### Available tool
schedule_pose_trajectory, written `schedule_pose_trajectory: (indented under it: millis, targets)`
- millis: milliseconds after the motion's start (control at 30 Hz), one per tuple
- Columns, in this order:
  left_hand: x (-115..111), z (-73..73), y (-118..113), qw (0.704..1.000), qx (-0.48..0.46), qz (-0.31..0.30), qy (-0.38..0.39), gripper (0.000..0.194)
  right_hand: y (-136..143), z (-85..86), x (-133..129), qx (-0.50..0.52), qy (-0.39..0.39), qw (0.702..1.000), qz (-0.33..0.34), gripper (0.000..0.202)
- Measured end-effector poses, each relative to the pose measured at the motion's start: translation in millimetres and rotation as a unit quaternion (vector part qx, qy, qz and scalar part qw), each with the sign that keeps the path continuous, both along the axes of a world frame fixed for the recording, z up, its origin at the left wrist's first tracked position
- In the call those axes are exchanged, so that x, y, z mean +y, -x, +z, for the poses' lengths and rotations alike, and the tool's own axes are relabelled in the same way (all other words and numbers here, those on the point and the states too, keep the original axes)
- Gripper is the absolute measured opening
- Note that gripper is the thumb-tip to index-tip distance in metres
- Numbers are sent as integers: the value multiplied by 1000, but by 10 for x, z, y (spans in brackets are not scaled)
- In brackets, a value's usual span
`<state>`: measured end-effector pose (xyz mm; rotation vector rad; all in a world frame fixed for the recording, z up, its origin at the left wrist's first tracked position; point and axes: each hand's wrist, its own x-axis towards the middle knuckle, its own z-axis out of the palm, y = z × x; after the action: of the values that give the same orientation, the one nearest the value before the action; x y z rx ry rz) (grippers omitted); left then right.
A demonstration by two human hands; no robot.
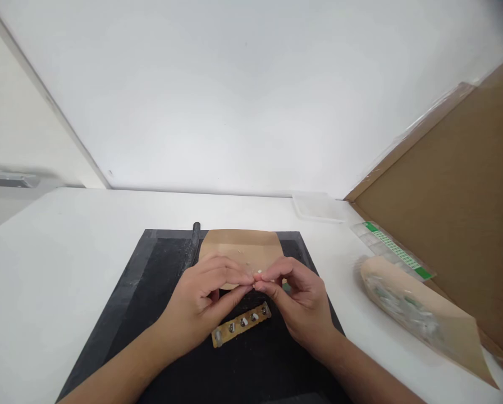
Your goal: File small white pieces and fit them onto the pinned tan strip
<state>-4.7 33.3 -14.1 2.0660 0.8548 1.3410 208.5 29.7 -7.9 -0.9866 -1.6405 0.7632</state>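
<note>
Both hands meet fingertip to fingertip over the black mat. My left hand is closed in a pinch of thumb and fingers, on something too small to make out. Opposite it, my right hand pinches too, with a tiny pale bit by its fingertips. Behind the hands lies a tan paper tray with a few small light pieces in it. Just below the fingers, a yellowish strip with several metallic round spots rests at a slant on the mat.
A black rod lies on the mat's back left. At the back is a clear plastic lid. To the right are a green-and-white labelled case and a tan paper holder with clear bags, beside a cardboard wall.
</note>
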Motion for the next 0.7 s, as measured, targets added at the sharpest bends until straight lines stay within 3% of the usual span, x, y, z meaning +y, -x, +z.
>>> schedule_pose_trajectory:
  millis: [133,267,367,600,700]
  targets:
    - [-7,2,15,999,26,-11,46,13,-59,25,35,-54,-35,997,53,7]
    - [-11,21,24,997,37,-2,62,13,-85,18,57,-89,-65,992,60,21]
    - [-3,32,33,998,43,3,51,12,-82,7,66,-93,-78,991,63,21]
    - [21,33,46,990,90,27,-101,19,-83,-41,69,-137,-105,984,52,16]
    - [70,73,149,975,133,123,-129,17,-105,-55,79,-140,-95,985,25,9]
